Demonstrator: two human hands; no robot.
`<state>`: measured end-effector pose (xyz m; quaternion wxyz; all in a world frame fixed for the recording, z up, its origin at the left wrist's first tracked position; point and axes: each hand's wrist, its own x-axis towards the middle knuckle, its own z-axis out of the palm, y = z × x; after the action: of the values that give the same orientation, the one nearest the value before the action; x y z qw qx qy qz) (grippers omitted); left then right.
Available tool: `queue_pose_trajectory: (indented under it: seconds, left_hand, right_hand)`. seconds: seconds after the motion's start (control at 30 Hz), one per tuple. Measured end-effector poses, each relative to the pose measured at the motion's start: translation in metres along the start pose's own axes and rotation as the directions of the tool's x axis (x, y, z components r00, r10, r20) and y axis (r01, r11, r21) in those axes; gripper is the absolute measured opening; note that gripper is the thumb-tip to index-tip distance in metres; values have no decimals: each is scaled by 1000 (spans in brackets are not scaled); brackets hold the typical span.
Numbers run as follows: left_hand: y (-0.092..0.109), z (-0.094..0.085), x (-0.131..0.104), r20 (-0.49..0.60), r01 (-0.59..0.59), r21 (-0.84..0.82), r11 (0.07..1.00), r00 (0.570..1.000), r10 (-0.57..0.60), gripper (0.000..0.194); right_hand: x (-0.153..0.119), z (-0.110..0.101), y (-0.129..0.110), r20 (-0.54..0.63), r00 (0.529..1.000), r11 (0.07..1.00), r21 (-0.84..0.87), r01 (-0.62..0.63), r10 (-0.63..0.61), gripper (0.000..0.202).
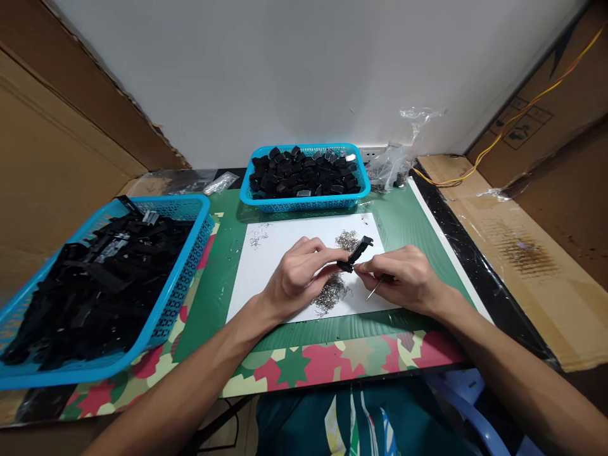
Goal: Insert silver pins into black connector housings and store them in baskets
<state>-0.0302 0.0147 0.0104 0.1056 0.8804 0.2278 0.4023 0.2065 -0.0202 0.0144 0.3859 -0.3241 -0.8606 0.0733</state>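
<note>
One black part [361, 247] is above the white sheet [266, 278], between two hands. Its long axis slants from lower left to upper right, the hooked end pointing up and away from the person. The left hand [300, 271] is clamped on the lower end between thumb and fingers. The right hand [403, 273] is closed on one metal tool [374, 290], whose shaft points down and left; its fingertips are at the part's lower end. Two dense piles of metal bits [330, 294] and one sparse scatter lie on the sheet. Two blue baskets stand around it: the left basket [203, 206] contains long black pieces, the rear basket [304, 204] short black blocks; both contents are too heaped to count.
</note>
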Motion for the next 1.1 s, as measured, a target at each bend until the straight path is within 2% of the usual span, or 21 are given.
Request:
queue_pose_trajectory:
  seconds: [0.3,0.43,0.5,0.57,0.63,0.7,0.77,0.83,0.97,1.1]
  left_hand:
    - [3,-1,2,0,48,-104,993,999,-48,24]
    - [6,1,2,10,166,-181,969,986,-167,20]
    - [9,2,3,54,282,-316,906,959,-279,17]
    - [12,3,5,127,384,-457,802,921,-369,15]
    - [14,4,8,181,439,-535,722,894,-410,12]
    - [16,4,10,195,456,-551,699,884,-424,9]
    - [16,3,11,198,463,-508,726,883,-425,10]
    - [17,2,11,179,445,-383,810,896,-407,14]
    - [15,3,7,76,288,-122,950,957,-280,24]
    - [13,7,3,16,161,-26,987,987,-161,19]
  right_hand:
    - [1,-5,0,40,999,990,132,-40,36,16]
    - [3,-7,0,5,998,982,180,-58,58,15]
    - [5,-10,0,-6,996,974,212,-82,85,11]
    - [7,-14,-1,14,993,965,234,-117,118,8]
    - [8,-18,-1,21,990,962,233,-143,142,7]
    - [8,-20,-1,1,988,963,223,-149,153,9]
    - [7,-21,0,-14,988,967,209,-144,151,9]
    - [6,-21,2,-6,989,972,185,-144,148,9]
    - [4,-18,7,69,982,973,136,-184,176,10]
    - [3,-18,10,146,972,964,163,-209,186,11]
